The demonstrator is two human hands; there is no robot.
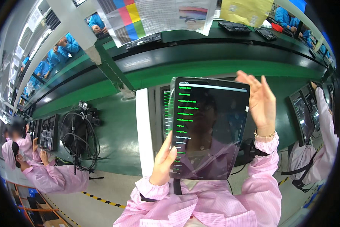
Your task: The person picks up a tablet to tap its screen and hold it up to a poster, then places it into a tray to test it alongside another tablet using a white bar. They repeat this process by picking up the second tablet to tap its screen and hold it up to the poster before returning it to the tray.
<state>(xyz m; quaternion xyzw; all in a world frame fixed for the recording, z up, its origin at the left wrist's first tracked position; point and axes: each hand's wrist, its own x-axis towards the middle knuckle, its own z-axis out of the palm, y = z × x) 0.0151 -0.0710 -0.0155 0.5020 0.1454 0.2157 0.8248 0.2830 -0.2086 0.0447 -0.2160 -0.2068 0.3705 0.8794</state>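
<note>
A large black tablet [211, 128] is held up in front of me, its screen lit with a column of green and white text lines. Clear film shows along its left edge. My left hand [162, 162] grips the lower left edge, with the thumb on the front and the other fingers hidden behind. Beside the upper right corner is my right hand [263, 104], raised with its fingers stretched out and apart; whether it touches the edge, I cannot tell. Behind the held tablet, a second lit screen [167, 113] with green lines is partly visible on the bench.
A white strip [144, 132] stands left of the tablet. Tangled black cables [79, 132] lie farther left on the green bench [115, 121]. A post [111, 68] rises at the back, near hanging printed sheets [154, 19]. Co-workers sit on both sides beside device trays [303, 111].
</note>
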